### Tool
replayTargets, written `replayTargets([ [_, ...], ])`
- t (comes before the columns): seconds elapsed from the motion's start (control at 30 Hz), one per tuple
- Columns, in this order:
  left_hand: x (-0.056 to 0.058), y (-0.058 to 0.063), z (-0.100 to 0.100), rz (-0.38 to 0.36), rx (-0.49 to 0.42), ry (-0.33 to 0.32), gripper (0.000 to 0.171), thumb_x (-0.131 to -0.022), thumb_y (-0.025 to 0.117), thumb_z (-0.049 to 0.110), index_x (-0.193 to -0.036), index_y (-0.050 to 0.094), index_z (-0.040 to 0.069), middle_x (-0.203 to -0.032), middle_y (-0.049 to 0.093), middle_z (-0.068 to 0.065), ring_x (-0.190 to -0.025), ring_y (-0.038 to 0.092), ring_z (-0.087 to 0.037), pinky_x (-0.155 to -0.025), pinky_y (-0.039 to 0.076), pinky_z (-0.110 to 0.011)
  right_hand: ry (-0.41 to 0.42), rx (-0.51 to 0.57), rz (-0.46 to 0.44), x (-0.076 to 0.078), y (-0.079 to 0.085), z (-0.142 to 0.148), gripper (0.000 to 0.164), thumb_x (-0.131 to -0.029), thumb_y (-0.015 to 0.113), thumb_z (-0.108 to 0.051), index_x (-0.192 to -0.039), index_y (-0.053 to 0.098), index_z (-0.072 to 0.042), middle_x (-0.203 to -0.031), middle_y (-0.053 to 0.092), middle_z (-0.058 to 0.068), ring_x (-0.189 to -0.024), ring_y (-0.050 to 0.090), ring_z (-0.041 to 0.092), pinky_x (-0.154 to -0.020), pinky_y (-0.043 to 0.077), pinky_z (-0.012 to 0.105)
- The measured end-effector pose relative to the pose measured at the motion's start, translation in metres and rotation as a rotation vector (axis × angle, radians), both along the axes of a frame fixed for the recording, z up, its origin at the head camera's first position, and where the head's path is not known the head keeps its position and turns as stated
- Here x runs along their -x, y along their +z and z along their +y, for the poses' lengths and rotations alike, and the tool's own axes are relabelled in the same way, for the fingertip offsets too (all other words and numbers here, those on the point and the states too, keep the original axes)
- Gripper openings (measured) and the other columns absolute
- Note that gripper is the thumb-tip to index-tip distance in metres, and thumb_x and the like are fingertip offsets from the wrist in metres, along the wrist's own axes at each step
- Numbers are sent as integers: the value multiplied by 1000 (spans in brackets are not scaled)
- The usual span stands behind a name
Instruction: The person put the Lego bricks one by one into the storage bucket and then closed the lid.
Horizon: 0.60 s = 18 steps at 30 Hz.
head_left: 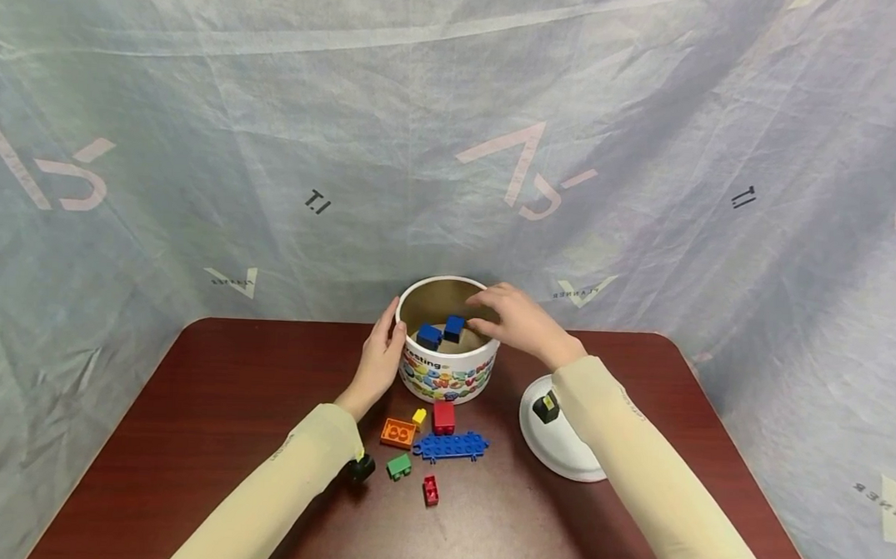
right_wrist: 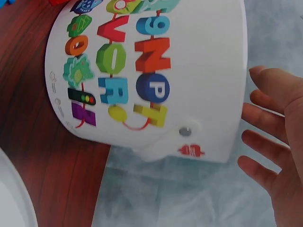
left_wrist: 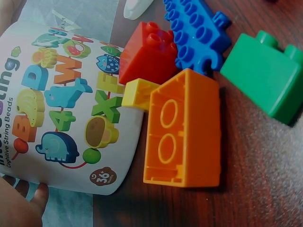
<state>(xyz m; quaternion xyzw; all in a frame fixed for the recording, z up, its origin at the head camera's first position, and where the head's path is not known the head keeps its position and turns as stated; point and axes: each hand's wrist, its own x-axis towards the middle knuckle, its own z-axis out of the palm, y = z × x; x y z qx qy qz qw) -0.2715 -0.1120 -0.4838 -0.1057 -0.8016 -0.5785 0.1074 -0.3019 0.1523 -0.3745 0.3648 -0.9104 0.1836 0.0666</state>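
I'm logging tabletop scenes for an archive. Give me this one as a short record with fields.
Container: white printed bucket, upright, open
Inside it: two blue blocks
Lid: white lid on the table, right of the bucket
Left hand: left hand against the bucket's left side
Right hand: right hand at the bucket's right rim, holding nothing
Loose pieces: orange block, yellow block, green block, flat blue piece, larger red block, smaller red block
Backdrop: printed grey cloth
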Motion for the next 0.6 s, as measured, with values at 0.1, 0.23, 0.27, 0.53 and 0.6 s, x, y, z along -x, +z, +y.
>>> replayTargets([
  [0.1,-1,0,0,7,1,-2,57,-113,44,25,-166,27,14,-169,29,-13,-150,37,-38,-114,41,-59,-15,24,3,-4,0,9,39,-99,73,-25,-130,70,-2,-125,71,13,-120,59,32,-105,49,50],
  [0.23,-2,1,0,5,2,-3,57,-113,45,24,-167,27,15,-169,29,-14,-148,40,-39,-113,42,-58,-43,44,10,-7,-4,20,42,-99,73,-26,-132,69,0,-127,70,15,-122,58,33,-106,48,52],
  [0.27,-1,1,0,4,-1,-2,57,-113,45,24,-167,27,16,-169,29,-13,-148,40,-39,-113,42,-58,-52,48,9,-7,-5,23,43,-99,73,-27,-133,68,-1,-128,69,15,-123,58,33,-106,48,52],
  [0.53,-2,0,0,23,17,13,55,-113,44,23,-165,30,13,-168,32,-16,-143,46,-41,-111,43,-60,-94,75,-15,-8,-16,40,51,-100,71,-34,-139,65,-1,-137,65,16,-132,54,35,-111,43,55],
  [0.6,-2,0,0,25,17,12,55,-113,44,23,-165,30,13,-168,32,-15,-145,43,-40,-112,42,-60,-107,73,-39,-9,-19,43,56,-101,69,-38,-143,61,-1,-143,61,17,-136,51,36,-113,41,57],
])
